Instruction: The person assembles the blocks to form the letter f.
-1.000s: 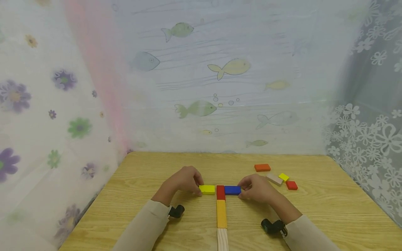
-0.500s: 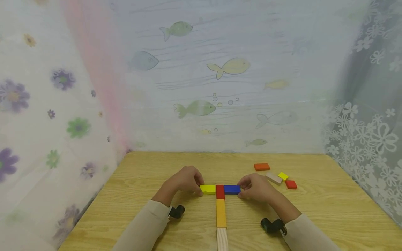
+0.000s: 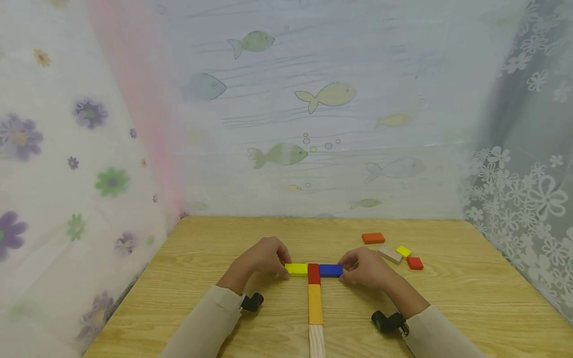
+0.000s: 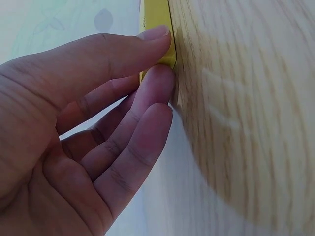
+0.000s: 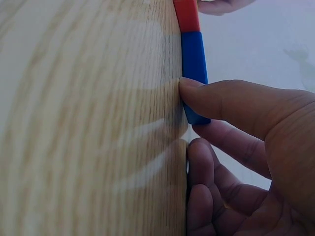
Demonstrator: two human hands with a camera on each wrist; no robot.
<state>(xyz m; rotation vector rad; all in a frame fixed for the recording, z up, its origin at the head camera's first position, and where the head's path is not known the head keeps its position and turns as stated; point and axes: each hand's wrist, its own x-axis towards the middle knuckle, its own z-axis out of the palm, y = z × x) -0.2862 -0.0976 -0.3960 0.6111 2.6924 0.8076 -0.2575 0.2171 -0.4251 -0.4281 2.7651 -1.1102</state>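
Observation:
Lying flat, a yellow block (image 3: 296, 270) has its outer end pinched by my left hand (image 3: 266, 256). Its inner end meets the left side of a dark red block (image 3: 314, 273). On the other side a blue block (image 3: 330, 270) butts against the red one, and my right hand (image 3: 368, 268) pinches its outer end. In the left wrist view, thumb and fingertips bracket the yellow block's end (image 4: 158, 14). The right wrist view has the thumb on the blue block's side (image 5: 194, 59). Below the red block run an orange-yellow block (image 3: 315, 304) and a plain wooden block (image 3: 316, 340), forming a T.
Toward the back right of the wooden table (image 3: 215, 231) lie an orange block (image 3: 373, 238), a pale wooden block (image 3: 390, 254), a small yellow block (image 3: 403, 252) and a small red block (image 3: 415, 263). Patterned curtains (image 3: 286, 109) stand behind and at both sides.
The left hand has slid the yellow block slightly right, closing the narrow gap to the red block. The right hand and the blue block have stayed in place.

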